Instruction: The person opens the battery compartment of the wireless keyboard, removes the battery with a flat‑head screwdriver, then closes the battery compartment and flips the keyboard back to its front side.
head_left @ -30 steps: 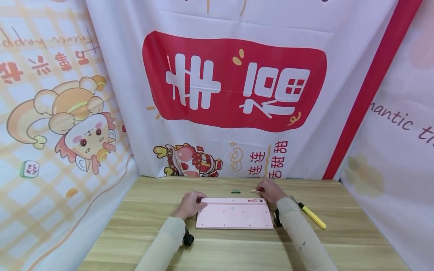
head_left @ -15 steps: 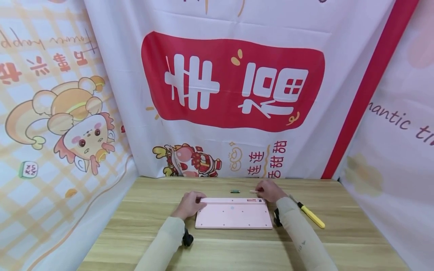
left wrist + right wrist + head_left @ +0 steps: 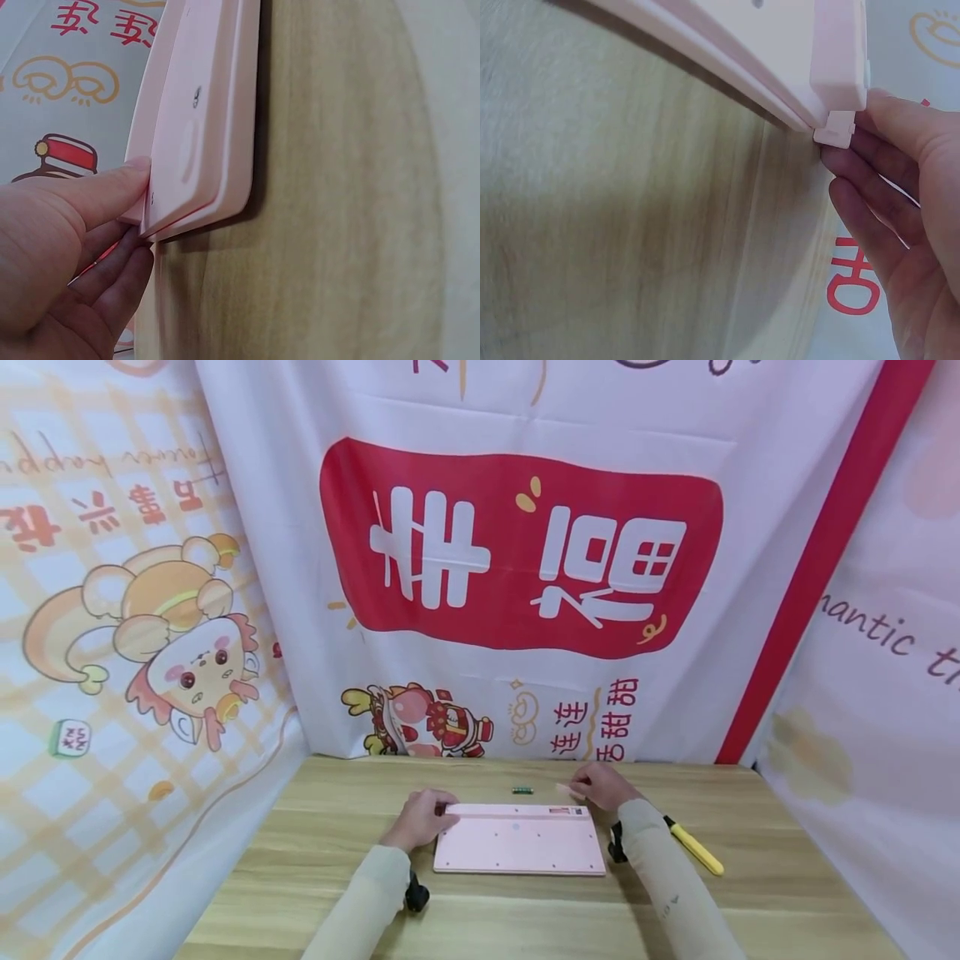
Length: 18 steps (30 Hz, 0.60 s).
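A pink keyboard (image 3: 517, 850) lies face down on the wooden table, its screw-dotted back upward. My left hand (image 3: 418, 818) pinches its far left corner; in the left wrist view the thumb (image 3: 124, 187) is on the raised edge and the fingers are beneath. Just beyond the far right corner, my right hand (image 3: 606, 787) holds a small pink battery cover (image 3: 835, 130) between thumb and fingers. The open battery slot (image 3: 559, 811) shows near that corner of the keyboard. A green battery (image 3: 522, 791) rests on the table behind the keyboard, apart from both hands.
A screwdriver with a yellow handle (image 3: 697, 849) lies to the right, partly hidden by the right sleeve (image 3: 660, 860). The wooden table (image 3: 300, 860) ends at printed cloth hangings (image 3: 517, 693) at the back and sides.
The battery cover has turned in my right hand, from a thin edge to a broader face. My left hand keeps its grip on the keyboard. The head view has tilted slightly upward.
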Motion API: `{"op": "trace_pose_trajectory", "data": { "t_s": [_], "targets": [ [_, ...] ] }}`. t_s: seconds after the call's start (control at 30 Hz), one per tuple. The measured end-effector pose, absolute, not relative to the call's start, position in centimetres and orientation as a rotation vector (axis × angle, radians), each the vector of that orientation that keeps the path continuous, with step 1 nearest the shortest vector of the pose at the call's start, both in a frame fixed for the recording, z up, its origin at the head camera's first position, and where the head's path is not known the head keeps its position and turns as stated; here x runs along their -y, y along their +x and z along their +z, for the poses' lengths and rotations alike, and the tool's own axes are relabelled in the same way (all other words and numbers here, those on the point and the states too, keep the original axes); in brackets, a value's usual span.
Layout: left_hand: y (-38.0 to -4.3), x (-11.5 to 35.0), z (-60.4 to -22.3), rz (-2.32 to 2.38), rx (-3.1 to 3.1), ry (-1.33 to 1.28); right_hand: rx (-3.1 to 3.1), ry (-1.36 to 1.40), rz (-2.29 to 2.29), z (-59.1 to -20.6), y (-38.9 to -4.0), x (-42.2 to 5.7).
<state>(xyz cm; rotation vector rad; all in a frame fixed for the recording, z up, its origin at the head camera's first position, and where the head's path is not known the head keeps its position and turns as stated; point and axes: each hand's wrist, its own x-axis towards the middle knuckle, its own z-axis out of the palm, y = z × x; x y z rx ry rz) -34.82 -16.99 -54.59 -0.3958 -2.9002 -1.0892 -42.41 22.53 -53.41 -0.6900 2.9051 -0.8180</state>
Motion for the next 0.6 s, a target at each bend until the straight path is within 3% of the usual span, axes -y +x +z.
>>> {"op": "trace_pose_trajectory", "data": {
  "t_s": [0.33, 0.6],
  "targets": [
    [-34.74, 16.67, -53.99, -1.108, 2.894, -0.362, -2.881, -0.765, -0.852, -53.44, -42.28, -22.36],
    [-34.76, 16.73, -54.34, -1.100, 2.898, -0.387, -2.855, -0.638, -0.845, -53.09, -42.09, -22.24]
  ]
}}
